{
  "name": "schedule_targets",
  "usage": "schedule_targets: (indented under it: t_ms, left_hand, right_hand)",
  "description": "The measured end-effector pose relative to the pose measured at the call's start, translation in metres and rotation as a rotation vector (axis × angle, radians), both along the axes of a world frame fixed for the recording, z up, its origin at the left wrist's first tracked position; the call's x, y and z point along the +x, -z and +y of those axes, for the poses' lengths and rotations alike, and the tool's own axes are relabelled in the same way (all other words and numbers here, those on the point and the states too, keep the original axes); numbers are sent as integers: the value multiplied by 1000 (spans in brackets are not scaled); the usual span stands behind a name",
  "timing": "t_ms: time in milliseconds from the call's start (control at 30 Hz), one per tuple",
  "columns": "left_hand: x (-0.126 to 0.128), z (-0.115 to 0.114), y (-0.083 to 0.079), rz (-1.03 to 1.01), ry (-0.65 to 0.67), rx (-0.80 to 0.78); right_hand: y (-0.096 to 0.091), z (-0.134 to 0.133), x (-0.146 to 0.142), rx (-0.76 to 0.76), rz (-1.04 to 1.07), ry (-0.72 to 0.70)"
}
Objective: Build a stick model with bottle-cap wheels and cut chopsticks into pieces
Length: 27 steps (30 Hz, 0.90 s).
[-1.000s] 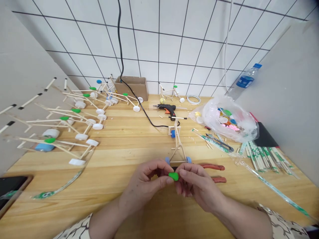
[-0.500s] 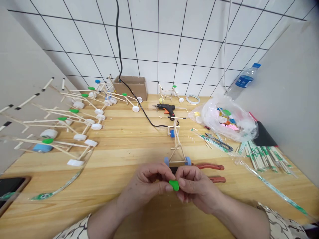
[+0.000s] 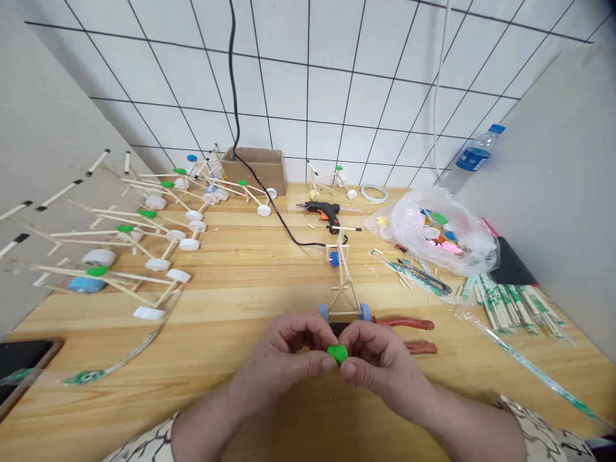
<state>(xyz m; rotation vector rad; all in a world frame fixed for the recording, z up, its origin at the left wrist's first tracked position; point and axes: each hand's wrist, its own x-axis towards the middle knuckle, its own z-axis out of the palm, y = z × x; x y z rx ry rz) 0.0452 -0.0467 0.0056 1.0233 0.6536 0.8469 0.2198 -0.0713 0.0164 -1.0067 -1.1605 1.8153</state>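
Between the fingertips of both hands is a small green lump of modelling clay (image 3: 337, 353), rounded and slightly flattened. My left hand (image 3: 293, 353) pinches it from the left, thumb below and fingers curled above. From the other side my right hand (image 3: 378, 359) grips it with thumb and forefinger. Just beyond my fingers stands a small tricycle of wooden sticks (image 3: 343, 276) with blue wheels and a black-tipped handlebar. Red-handled pliers (image 3: 407, 323) lie behind my right hand, their head partly hidden by my fingers.
Several stick tricycles with green seats (image 3: 149, 214) fill the left side. A black glue gun (image 3: 323, 208) with its cable lies at the back, near a cardboard box (image 3: 257, 170). To the right are a plastic bag of caps (image 3: 443, 237), a utility knife (image 3: 426, 277) and packaged sticks (image 3: 510, 301).
The green clay has turned a little between my fingers. My right thumb has slid down to its lower edge. The whole view has shifted slightly.
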Motion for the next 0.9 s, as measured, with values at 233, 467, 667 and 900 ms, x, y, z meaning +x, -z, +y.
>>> schedule_targets:
  t_ms: [233,467,667,900]
  left_hand:
    - [1,-2,1,40,-37,19]
    - [-1,0,-1,96,-45,164]
    - [1,-3,-5,182,-54,280]
    - [2,-3,-4,238,-52,360]
  right_hand:
    - [1,-4,-2,216,-222,53]
    - [1,0,0,23,-42,7]
    - [2,2,0,-36,-59,-18]
    - [1,3,-1,-58,-91,-24]
